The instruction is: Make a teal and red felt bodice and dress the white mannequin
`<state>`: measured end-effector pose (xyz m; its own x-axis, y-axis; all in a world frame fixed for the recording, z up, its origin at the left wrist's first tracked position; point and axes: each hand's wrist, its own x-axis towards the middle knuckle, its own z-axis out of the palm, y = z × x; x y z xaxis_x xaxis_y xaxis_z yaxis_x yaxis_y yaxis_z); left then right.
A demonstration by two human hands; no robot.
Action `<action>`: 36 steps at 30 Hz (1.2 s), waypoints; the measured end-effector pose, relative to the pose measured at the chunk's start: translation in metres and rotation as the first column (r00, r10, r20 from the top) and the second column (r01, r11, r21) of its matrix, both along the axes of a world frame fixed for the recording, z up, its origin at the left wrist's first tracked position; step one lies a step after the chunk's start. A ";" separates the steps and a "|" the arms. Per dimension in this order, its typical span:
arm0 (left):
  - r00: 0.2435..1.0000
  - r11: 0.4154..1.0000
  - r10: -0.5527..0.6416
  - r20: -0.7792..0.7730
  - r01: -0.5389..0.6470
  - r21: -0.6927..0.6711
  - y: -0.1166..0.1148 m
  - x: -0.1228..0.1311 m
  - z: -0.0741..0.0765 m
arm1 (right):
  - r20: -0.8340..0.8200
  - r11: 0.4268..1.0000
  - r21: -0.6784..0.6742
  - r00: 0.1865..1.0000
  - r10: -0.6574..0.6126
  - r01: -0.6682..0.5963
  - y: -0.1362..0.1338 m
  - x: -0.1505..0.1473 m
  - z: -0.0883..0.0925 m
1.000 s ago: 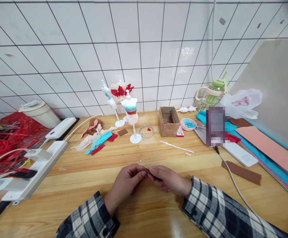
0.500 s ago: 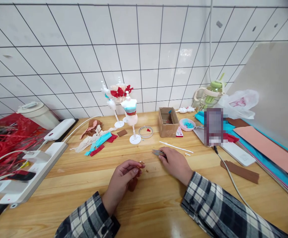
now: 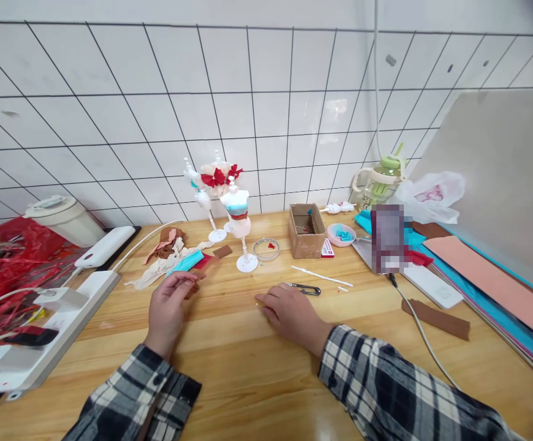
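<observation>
The left hand (image 3: 169,304) pinches a brown scrap (image 3: 193,285) beside the scrap pile (image 3: 171,260), while the right hand (image 3: 289,312) lies slack-fingered and empty on the counter (image 3: 248,380) near the snips (image 3: 307,288).

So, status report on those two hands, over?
Left hand at scrap pile, touching brown scrap, grip unclear. Right hand flat on table, empty, beside snips. Mannequin stand beyond, clear of both.

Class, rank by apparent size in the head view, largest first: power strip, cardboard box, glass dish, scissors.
1. power strip, though it is nearest the camera.
2. cardboard box.
3. glass dish and scissors look about alike: the dish rounder, the scissors longer and thin.
</observation>
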<state>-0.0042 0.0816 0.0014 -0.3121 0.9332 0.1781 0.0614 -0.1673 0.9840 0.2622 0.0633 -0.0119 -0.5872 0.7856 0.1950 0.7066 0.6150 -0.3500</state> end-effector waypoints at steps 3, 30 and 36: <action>0.999 0.999 0.001 -0.045 0.000 0.034 0.014 -0.018 -0.010 | 0.063 1.000 -0.006 0.998 -0.028 0.028 0.012 -0.014 0.001; 0.963 0.986 0.166 -0.212 -0.167 0.011 -0.002 0.014 -0.007 | 0.032 0.998 -0.031 0.998 0.056 -0.055 0.019 -0.008 -0.002; 0.963 0.992 0.124 -0.238 -0.128 -0.001 -0.003 0.021 -0.006 | 0.185 0.999 -0.049 0.983 0.014 -0.005 0.017 -0.023 0.005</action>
